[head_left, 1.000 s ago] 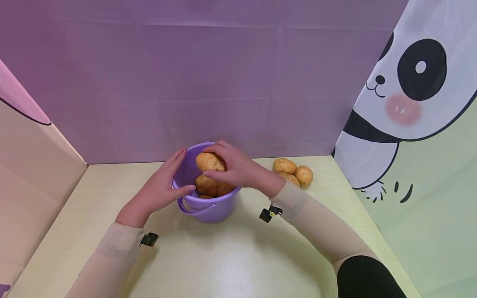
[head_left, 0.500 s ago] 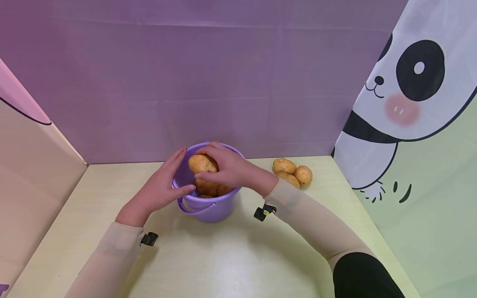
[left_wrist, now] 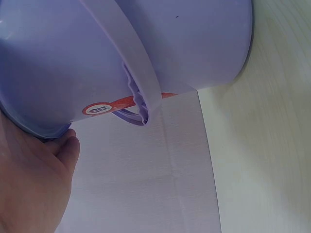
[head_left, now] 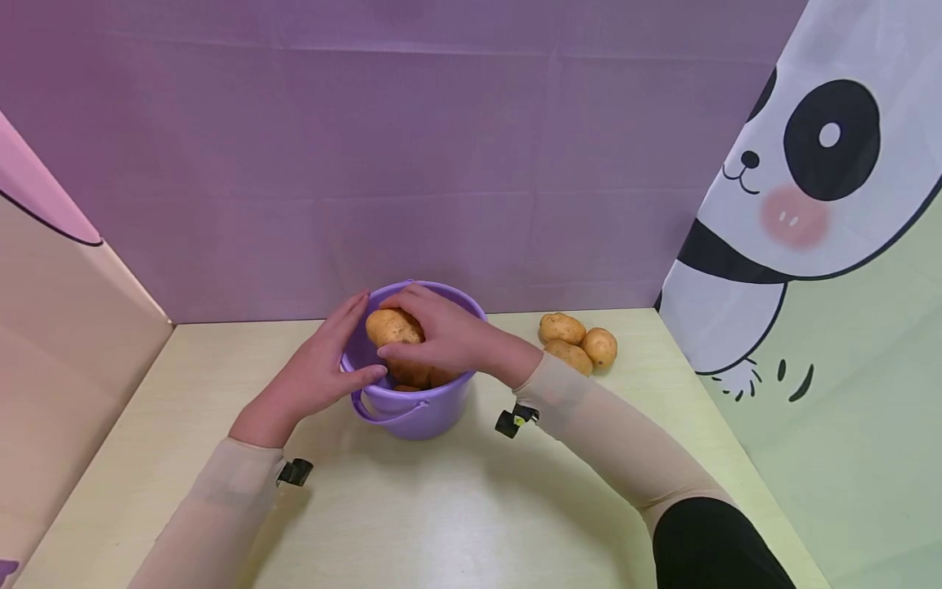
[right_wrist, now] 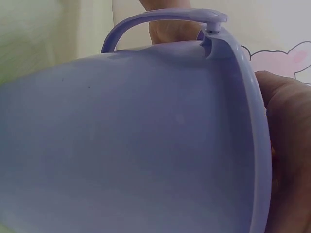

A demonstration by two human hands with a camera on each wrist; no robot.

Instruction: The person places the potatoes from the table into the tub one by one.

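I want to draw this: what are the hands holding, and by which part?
The right hand holds a potato by its right end, between thumb and fingers. The left hand rests against the purple bucket at its left rim.

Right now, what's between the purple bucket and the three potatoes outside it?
In the head view, the right wrist crosses the stretch between the bucket and the potatoes, with bare tabletop showing behind it.
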